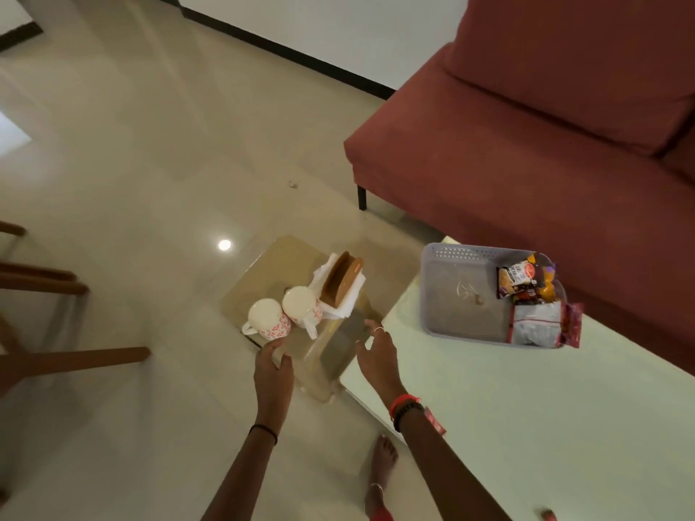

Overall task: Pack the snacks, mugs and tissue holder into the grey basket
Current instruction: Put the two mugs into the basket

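Hands are seen reaching forward, both spread and gripping nothing. The left hand [273, 364] is held near the base of the two mugs; whether it touches anything cannot be told. The right hand [376, 353] is raised just beside the edge of a small glass bench [286, 257]. At 12 o'clock from the left hand, two white mugs [284, 315] with red patterns are set upright, side by side. At 1 o'clock from them the brown tissue holder [343, 282] is stood with white tissues. At 2 o'clock from the right hand, the grey basket [462, 295] is placed on a pale bench [526, 408], with snack packets [534, 306] gathered at its right end. A red sofa [545, 126] is seen behind.
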`<state>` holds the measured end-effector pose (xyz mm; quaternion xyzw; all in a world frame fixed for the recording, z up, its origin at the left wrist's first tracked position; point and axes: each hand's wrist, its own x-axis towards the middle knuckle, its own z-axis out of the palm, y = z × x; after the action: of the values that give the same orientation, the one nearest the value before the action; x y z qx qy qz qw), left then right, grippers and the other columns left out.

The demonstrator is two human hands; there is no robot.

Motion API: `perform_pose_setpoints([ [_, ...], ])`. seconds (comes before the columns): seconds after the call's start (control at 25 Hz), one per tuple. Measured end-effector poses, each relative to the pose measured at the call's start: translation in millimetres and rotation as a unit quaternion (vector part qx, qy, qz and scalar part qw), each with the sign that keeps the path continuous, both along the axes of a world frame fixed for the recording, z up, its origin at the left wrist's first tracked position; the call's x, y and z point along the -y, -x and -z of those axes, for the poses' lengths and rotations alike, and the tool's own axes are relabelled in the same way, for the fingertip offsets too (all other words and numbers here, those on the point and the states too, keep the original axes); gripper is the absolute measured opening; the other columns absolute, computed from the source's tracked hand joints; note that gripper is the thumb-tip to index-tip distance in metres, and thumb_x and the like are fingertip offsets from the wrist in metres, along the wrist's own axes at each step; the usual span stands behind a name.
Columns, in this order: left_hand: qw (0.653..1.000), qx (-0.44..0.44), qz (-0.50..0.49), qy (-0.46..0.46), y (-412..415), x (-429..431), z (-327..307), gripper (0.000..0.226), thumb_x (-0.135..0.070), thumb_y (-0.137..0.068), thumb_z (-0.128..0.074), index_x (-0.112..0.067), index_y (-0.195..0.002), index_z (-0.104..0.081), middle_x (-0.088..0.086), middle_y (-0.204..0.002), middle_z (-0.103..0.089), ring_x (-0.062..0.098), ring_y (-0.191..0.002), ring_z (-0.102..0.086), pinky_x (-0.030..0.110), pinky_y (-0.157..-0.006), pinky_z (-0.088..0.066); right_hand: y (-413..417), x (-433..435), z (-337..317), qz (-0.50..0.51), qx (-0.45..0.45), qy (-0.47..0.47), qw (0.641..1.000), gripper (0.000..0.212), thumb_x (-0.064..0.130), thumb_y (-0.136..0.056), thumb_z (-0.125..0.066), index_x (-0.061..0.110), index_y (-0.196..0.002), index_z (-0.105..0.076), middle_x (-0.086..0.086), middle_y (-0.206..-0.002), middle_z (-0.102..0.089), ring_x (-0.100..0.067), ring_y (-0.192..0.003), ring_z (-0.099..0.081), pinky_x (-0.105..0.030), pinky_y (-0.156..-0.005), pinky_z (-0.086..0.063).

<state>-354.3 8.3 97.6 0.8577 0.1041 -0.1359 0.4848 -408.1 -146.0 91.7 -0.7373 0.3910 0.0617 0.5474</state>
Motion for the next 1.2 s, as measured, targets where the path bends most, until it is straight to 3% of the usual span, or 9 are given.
perform_pose_setpoints([
  [0.16, 0.999, 0.017, 0.030, -0.030, -52.2, -6.2, 12.9, 0.056, 0.023, -0.077, -0.036, -0.005, -0.124, -0.049, 0.016, -0.140, -0.043, 0.028, -0.134, -0.037, 0.027, -0.104, -0.031, -63.5, -11.0, 13.4, -0.050, -0.002, -0.018, 0.999, 0.053, 0.005, -0.089, -0.056, 0.008, -0.140, -0.039, -0.013, -0.138, -0.047, -0.028, -0.129, -0.046, -0.033, -0.106, -0.040],
  [0.28, 0.995, 0.025, 0.077, -0.067, -89.4, -13.4, 30.9, 0.065, 0.027, -0.072, -0.038, -0.005, -0.128, -0.045, 0.017, -0.141, -0.041, 0.031, -0.133, -0.038, 0.033, -0.107, -0.034, -103.5, -15.4, 26.9, -0.092, -0.027, -0.008, 0.995, 0.055, 0.008, -0.086, -0.058, 0.006, -0.138, -0.039, -0.017, -0.135, -0.046, -0.031, -0.126, -0.046, -0.035, -0.104, -0.041],
  [0.36, 0.985, 0.009, 0.137, -0.103, -110.7, -18.0, 43.9, 0.067, 0.020, -0.073, -0.055, -0.006, -0.133, -0.041, 0.019, -0.143, -0.036, 0.034, -0.133, -0.037, 0.040, -0.108, -0.037, -123.9, -18.1, 35.8, -0.144, -0.045, 0.005, 0.989, 0.061, 0.009, -0.084, -0.060, 0.006, -0.140, -0.036, -0.015, -0.142, -0.042, -0.033, -0.131, -0.040, -0.038, -0.107, -0.039],
  [0.48, 0.953, -0.038, 0.240, -0.183, -139.0, -25.5, 66.9, 0.087, -0.002, -0.066, -0.079, -0.014, -0.140, -0.035, 0.022, -0.149, -0.023, 0.038, -0.138, -0.026, 0.046, -0.111, -0.033, -147.4, -22.3, 51.5, -0.194, -0.073, 0.026, 0.978, 0.073, 0.015, -0.080, -0.066, 0.012, -0.144, -0.031, -0.013, -0.150, -0.032, -0.034, -0.136, -0.032, -0.041, -0.109, -0.037],
  [0.64, 0.916, -0.068, 0.318, -0.235, -165.4, -34.4, 92.7, 0.100, -0.019, -0.062, -0.084, -0.026, -0.144, -0.026, 0.020, -0.152, -0.017, 0.039, -0.139, -0.025, 0.050, -0.111, -0.032, -165.2, -33.9, 71.2, -0.232, -0.112, 0.037, 0.965, 0.093, 0.018, -0.076, -0.073, 0.029, -0.150, -0.017, -0.019, -0.147, -0.027, -0.038, -0.135, -0.029, -0.046, -0.107, -0.038],
  [0.8, 0.913, -0.133, 0.334, -0.195, -181.5, -38.6, 104.0, 0.098, -0.013, -0.063, -0.082, -0.026, -0.142, -0.026, 0.018, -0.145, -0.025, 0.042, -0.126, -0.041, 0.051, -0.102, -0.044, -177.1, -45.4, 85.1, -0.275, -0.143, 0.104, 0.945, 0.095, 0.006, -0.076, -0.067, 0.037, -0.148, -0.015, -0.017, -0.146, -0.025, -0.040, -0.129, -0.035, -0.049, -0.099, -0.046],
  [1.04, 0.897, -0.084, 0.374, -0.221, -187.6, -40.9, 103.4, 0.084, -0.026, -0.058, -0.083, -0.023, -0.128, -0.036, 0.013, -0.122, -0.046, 0.035, -0.099, -0.060, 0.043, -0.079, -0.058, -187.3, -52.0, 91.1, -0.265, -0.146, 0.168, 0.938, 0.079, 0.002, -0.080, -0.057, 0.032, -0.145, -0.025, -0.016, -0.138, -0.034, -0.038, -0.124, -0.039, -0.046, -0.088, -0.052],
  [1.2, 0.894, -0.073, 0.368, -0.247, -184.5, -35.7, 91.1, 0.081, -0.037, -0.060, -0.082, -0.022, -0.126, -0.036, 0.012, -0.113, -0.051, 0.029, -0.088, -0.063, 0.038, -0.072, -0.057, -184.6, -54.3, 90.6, -0.261, -0.139, 0.193, 0.936, 0.076, 0.003, -0.081, -0.057, 0.029, -0.145, -0.025, -0.017, -0.137, -0.037, -0.037, -0.121, -0.043, -0.045, -0.088, -0.052],
])
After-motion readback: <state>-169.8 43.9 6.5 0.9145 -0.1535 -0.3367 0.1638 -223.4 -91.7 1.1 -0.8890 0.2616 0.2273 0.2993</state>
